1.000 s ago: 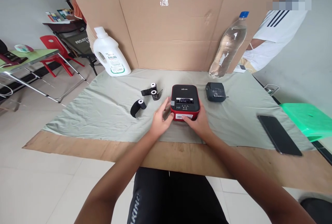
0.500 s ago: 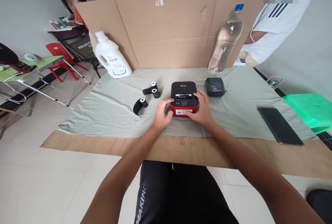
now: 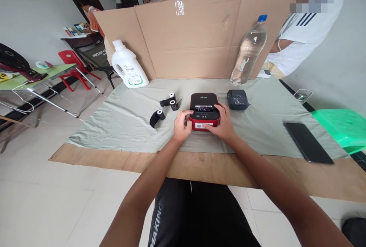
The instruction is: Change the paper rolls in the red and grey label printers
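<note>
A small red-and-black printer (image 3: 204, 100) sits on the grey-green cloth in front of me. My left hand (image 3: 182, 125) grips its left front corner, with fingertips on the top edge and the thumb at the side. Wrapped around the right front corner is my right hand (image 3: 223, 121); its thumb presses on the front face by a white label. The printer's black lid looks slightly raised, with a dark gap along its front edge. To the left lie several small black rolls (image 3: 157, 118) with white cores, partly unwound. A dark boxy object (image 3: 238, 99) rests to the right.
A cardboard screen (image 3: 194, 45) stands behind, with a white jug (image 3: 130, 66) and a water bottle (image 3: 249, 50) against it. A black phone (image 3: 308, 142) lies at the right. Beyond are a green stool (image 3: 340, 125), a person in white (image 3: 309, 37) and another in orange (image 3: 95, 22).
The printer's lid appears to have lifted slightly at its front edge. Both hands keep their hold on the printer. The view has shifted slightly.
</note>
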Tool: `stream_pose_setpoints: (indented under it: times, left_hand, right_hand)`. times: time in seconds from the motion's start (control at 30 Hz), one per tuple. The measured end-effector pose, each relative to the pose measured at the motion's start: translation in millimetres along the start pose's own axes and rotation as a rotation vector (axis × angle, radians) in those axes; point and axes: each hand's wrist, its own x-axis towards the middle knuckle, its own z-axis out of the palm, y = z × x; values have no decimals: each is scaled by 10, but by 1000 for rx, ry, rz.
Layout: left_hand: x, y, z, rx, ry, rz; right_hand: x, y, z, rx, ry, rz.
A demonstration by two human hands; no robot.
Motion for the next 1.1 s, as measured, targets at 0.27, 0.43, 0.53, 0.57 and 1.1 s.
stream_pose_setpoints:
  times: [0.27, 0.43, 0.53, 0.57, 1.1]
  left_hand:
    - [26, 51, -37, 41, -25, 47]
    - [39, 82, -50, 41, -24, 57]
    - [28, 64, -45, 40, -23, 41]
    - [23, 55, -43, 40, -26, 34]
    - [10, 61, -60, 39, -43, 13]
  right_hand:
    - [38, 4, -31, 37, -60, 28]
    - [105, 9, -108, 68, -89, -11]
    - [194, 7, -203, 115, -87, -55]
    - [249, 3, -240, 138, -84, -61]
    - [1280, -324, -455, -4, 92, 314]
